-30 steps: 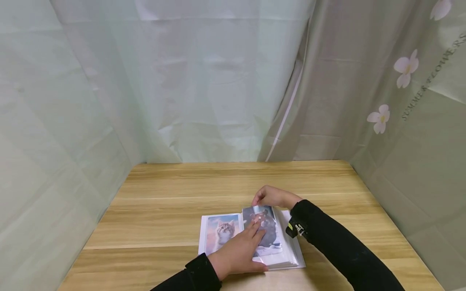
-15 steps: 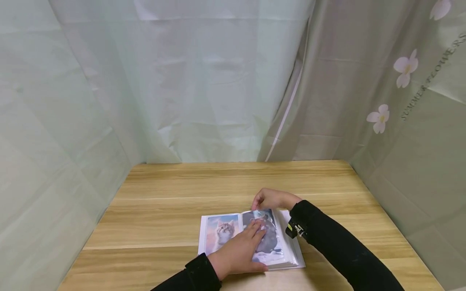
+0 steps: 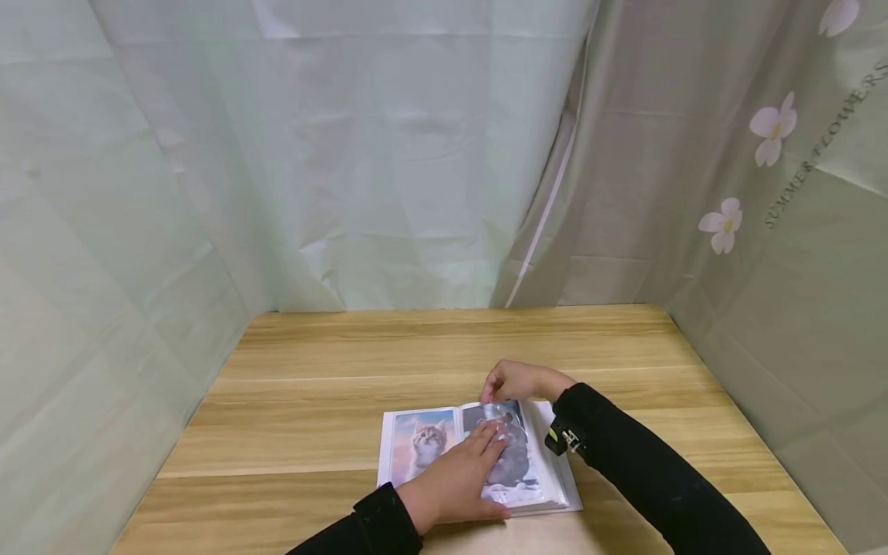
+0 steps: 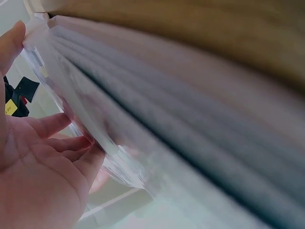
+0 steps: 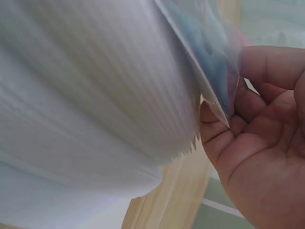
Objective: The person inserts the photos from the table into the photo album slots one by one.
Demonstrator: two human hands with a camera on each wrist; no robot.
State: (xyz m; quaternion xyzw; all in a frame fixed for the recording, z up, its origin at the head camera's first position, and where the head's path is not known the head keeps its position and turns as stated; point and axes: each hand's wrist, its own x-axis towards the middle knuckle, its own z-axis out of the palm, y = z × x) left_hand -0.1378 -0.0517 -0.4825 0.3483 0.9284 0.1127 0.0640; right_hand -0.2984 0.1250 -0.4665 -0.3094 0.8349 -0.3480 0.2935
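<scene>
A photo album (image 3: 385, 451) lies spread on the table, a kitten photo (image 3: 430, 439) behind its left page. On the right page, a photo of a grey animal (image 3: 515, 462) sits in a clear sleeve. My left hand (image 3: 458, 482) rests across that photo with fingers extended, covering part of it. At the page's top edge my right hand (image 3: 515, 381) pinches the photo's upper edge. The right wrist view has the right hand's fingers (image 5: 267, 67) around a photo corner in clear plastic (image 5: 214, 62). Stacked album pages (image 5: 119, 95) fan out beside it.
The wooden table (image 3: 312, 370) extends around the album. Pale curtains (image 3: 416, 154) enclose its back and sides, with printed flowers (image 3: 723, 225) on the right. A small wrist camera (image 3: 563, 438) sits on the right black sleeve (image 3: 638, 462).
The grey animal photo has slid down into its sleeve, toward the page's lower edge. My right hand has come slightly down with it. My left hand stays put.
</scene>
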